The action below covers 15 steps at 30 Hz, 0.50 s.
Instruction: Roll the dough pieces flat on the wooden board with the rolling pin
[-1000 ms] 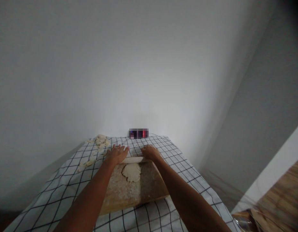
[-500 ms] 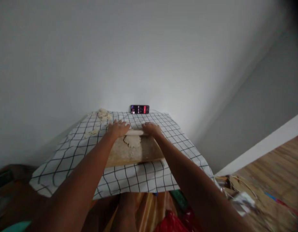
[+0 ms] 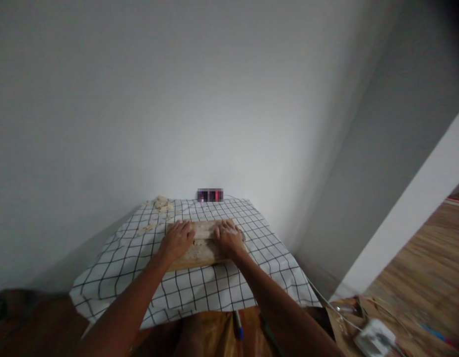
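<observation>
A pale rolling pin [image 3: 204, 232] lies crosswise on a wooden board [image 3: 197, 262]. My left hand [image 3: 178, 237] presses on the pin's left end, fingers curved over it. Over the right end sits my right hand [image 3: 228, 237], holding it the same way, with whitish flour on its back. Flattened dough [image 3: 202, 244] shows on the board just in front of the pin, between the hands; part of it is hidden beneath the pin.
A checked cloth [image 3: 214, 292] covers the table. Dough scraps [image 3: 161, 202] lie at its back left. A phone [image 3: 210, 195] leans against the wall at the back. On the floor at right are a white power strip [image 3: 376, 337] and a cable.
Both hands have rolled the pin toward me, from the board's far edge onto the dough, covering more of it. The view has tilted up, so the table appears lower.
</observation>
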Tool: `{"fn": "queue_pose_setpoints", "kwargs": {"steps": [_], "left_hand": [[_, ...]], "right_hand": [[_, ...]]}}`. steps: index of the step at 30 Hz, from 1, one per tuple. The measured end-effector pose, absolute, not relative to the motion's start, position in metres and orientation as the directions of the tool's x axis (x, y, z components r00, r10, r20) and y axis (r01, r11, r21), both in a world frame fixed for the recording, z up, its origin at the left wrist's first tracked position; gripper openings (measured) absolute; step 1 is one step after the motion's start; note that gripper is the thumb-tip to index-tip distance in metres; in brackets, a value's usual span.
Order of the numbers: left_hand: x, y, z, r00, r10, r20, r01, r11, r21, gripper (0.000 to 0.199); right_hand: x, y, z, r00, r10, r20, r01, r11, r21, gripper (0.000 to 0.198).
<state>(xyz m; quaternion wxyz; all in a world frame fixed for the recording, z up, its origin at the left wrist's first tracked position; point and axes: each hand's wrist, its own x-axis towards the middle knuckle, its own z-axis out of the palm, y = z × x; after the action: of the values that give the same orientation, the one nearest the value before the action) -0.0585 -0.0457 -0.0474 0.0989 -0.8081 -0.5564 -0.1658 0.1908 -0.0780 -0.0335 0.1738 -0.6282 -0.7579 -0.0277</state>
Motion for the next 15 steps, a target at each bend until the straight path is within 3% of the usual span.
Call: {"fn": "queue_pose_setpoints", "kwargs": {"steps": [4,11,15], "left_hand": [[-0.065,-0.059,-0.06,0.334,0.835,0.437,0.92,-0.39,0.043,0.053],[-0.055,-0.057,-0.034,0.302,0.904,0.302,0.932,-0.347,0.106,0.063],[-0.057,-0.022,-0.038,0.205,0.937,0.281,0.966,-0.241,0.099,0.056]], "right_hand": [[0.189,-0.085,-0.046,-0.12,0.929,0.349,0.948,0.212,-0.237,0.05],[0.188,-0.071,-0.026,-0.182,0.934,0.308,0.953,0.245,-0.18,0.051],[0.184,-0.033,-0.031,-0.163,0.956,0.245,0.964,0.207,-0.169,0.045]]}}
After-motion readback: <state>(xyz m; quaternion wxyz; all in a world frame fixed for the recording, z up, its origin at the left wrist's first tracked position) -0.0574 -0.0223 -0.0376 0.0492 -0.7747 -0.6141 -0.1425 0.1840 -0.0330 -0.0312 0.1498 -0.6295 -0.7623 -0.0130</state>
